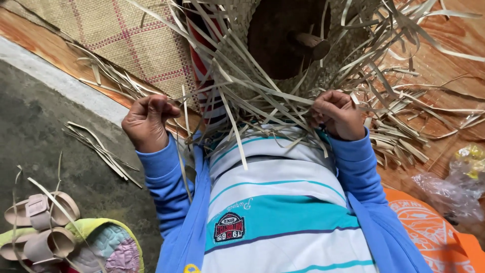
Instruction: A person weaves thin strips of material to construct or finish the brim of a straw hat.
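The left hand (147,121) was curled into a fist, its fingers (159,103) clamped together on thin dry straw strips (237,96) and drawn out to the side. The right hand (337,114) was likewise closed, its fingers (328,101) pinched on a bundle of the same strips close to the body. Both hands were held just above the chest, over a striped white and teal shirt (283,202) and blue jacket sleeves (169,182).

The strips led up to a partly woven straw piece (237,30), which sat over a dark round wooden form (283,35) with a short peg sticking out. By the look of it the weave around the form was already tight and finished near the top, while many loose ends fanned out unwoven on every side, so a good share of the plaiting appeared to be left.

Cut scraps of straw (101,146) lay on the grey floor (40,131) to the left, near a pair of pale sandals (43,222) and a quilted cushion (108,245). A woven mat with pink lines (116,35) lay beyond, more loose straw (404,131) was heaped on the right, and a clear plastic bag (454,187) rested beside an orange cloth (434,232)
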